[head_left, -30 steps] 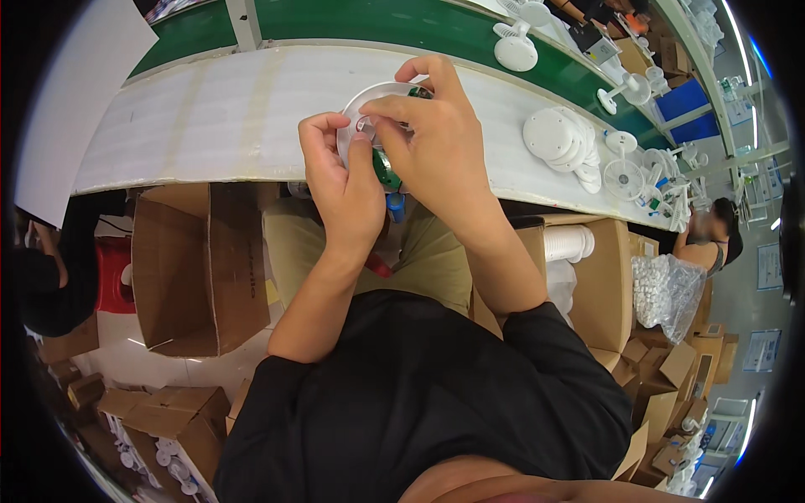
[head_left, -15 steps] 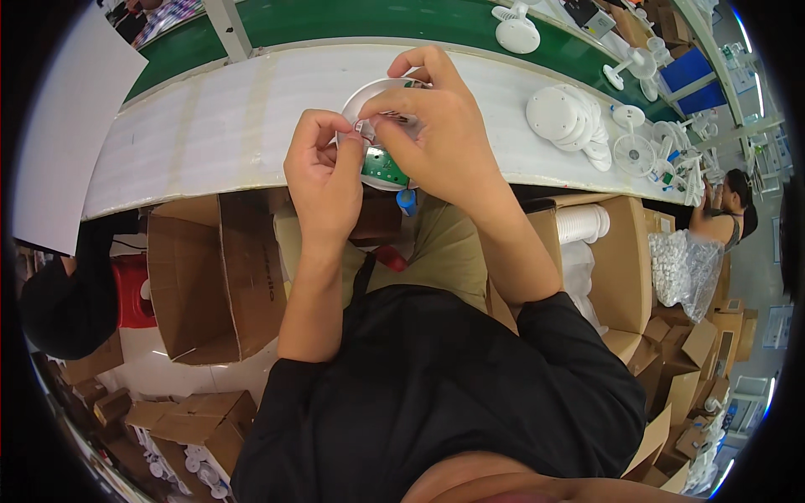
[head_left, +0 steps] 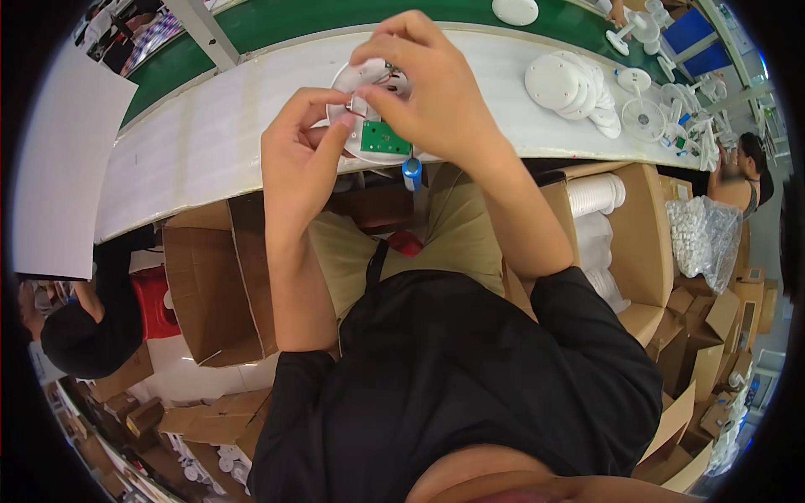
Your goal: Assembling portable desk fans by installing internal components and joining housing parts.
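Note:
A round white plastic housing (head_left: 342,82) rests near the front edge of the white worktable, its inside facing up. On it lies a green circuit board (head_left: 386,139), and a blue cylindrical battery (head_left: 411,174) hangs past the table edge below. My left hand (head_left: 300,155) pinches a small white connector (head_left: 359,106) with thin reddish wires between thumb and forefinger, at the housing's left side. Over the housing's right side is my right hand (head_left: 444,96), its thumb tip close to the connector and its curled forefinger apart from the thumb. Its other fingers are partly hidden.
A pile of white round discs (head_left: 558,88) and white fan parts (head_left: 644,119) lie to the right. Behind runs a green strip (head_left: 319,21). Open cardboard boxes (head_left: 201,285) flank my legs, one holding white rings (head_left: 597,194). Other people sit at both sides.
My right forefinger has moved up, away from its thumb. Both hands and the housing appear slightly higher in view, and more of the circuit board shows. The view has shifted a little.

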Demonstrator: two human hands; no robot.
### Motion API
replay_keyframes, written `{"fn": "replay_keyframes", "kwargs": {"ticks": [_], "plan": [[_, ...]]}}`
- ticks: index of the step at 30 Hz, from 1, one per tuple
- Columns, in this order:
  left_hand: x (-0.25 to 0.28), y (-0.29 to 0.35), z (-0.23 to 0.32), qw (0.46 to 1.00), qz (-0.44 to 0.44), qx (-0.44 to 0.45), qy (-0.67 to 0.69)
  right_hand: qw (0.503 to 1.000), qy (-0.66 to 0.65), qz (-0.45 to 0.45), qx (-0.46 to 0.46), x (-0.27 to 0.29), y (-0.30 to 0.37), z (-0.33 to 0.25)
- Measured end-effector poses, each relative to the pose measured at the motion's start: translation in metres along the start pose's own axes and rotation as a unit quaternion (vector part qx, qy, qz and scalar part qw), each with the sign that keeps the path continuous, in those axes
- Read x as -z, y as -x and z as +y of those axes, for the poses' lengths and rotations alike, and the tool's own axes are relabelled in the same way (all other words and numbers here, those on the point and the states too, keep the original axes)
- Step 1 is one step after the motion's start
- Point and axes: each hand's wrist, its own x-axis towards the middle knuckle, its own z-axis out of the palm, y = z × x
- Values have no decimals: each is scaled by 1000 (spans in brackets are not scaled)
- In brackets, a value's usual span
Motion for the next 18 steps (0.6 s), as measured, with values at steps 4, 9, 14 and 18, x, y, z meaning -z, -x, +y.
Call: {"fn": "replay_keyframes", "kwargs": {"ticks": [4,9,14,18], "plan": [[-12,-2,3,997,49,11,-55,995,-35,95,26,39,18,-4],[-25,6,3,995,82,0,-56,982,-59,17,-178,45,84,-34],[-37,13,0,995,70,-15,-73,939,-134,-11,-317,44,96,-42],[-39,16,0,993,73,-24,-93,873,-330,-33,-356,54,81,-37]]}}
